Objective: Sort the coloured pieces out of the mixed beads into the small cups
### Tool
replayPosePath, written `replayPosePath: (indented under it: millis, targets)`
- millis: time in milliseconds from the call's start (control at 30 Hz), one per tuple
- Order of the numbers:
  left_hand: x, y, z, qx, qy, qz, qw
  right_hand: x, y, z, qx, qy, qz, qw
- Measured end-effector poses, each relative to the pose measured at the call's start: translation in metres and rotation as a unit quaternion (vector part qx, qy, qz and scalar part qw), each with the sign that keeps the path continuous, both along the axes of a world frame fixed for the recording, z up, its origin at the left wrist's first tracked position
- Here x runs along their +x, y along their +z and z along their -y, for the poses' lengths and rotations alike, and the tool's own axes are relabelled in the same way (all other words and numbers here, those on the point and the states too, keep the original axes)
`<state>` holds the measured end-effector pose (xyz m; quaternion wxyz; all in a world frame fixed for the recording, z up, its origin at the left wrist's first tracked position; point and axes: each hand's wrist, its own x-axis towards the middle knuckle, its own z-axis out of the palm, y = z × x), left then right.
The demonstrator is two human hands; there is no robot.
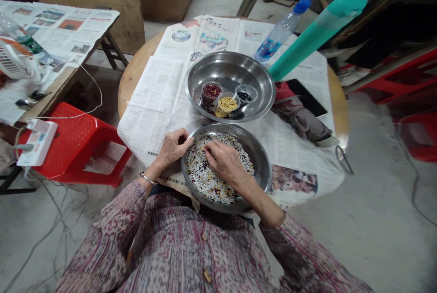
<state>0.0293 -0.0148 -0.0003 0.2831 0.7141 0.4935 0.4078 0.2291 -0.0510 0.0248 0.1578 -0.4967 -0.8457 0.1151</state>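
Close to my body is a steel basin (262, 172) filled with mixed grains (208, 179): mostly white ones, with yellow, dark red and black among them. My left hand (173, 145) is at its left rim, with curled fingers gripping the edge. Over the grains my right hand (225, 161) reaches in, its fingertips pinched together at the surface; whatever is between them is hidden. Behind stands a larger steel basin (235, 63) with three clear plastic cups: one of dark red beans (211, 90), one of yellow kernels (227, 103), one of black beans (244, 96).
Newspaper (155, 97) covers the round table. Behind the larger basin are a blue-capped bottle (280, 33) and a long green tube (317, 35). A grey and red cloth bundle (300, 117) lies at right. A red stool (75, 142) holding a power strip (38, 142) stands at left.
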Motion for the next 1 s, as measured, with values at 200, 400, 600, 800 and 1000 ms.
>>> replayPosePath:
  millis: [200,400,600,800,1000]
  targets:
    - [0.0004,-0.0005,0.0,0.004,0.0,0.007,1.0,0.0001,-0.0016,0.0,-0.01,0.011,0.015,1.0]
    - [0.0004,0.0009,0.0008,-0.002,0.002,0.0,1.0,-0.0006,-0.0065,-0.0026,-0.017,0.017,0.03,0.999]
    - [0.0002,-0.0005,-0.0002,-0.002,0.0,0.003,1.0,-0.0013,-0.0069,-0.0047,-0.022,0.009,0.034,0.999]
    - [0.0004,-0.0001,0.0001,-0.005,0.0,0.003,1.0,-0.0035,-0.0055,-0.0053,-0.015,0.007,0.044,0.999]
    - [0.0003,0.0005,0.0001,0.001,-0.004,0.002,1.0,-0.0049,-0.0079,-0.0041,-0.001,-0.002,0.055,0.998]
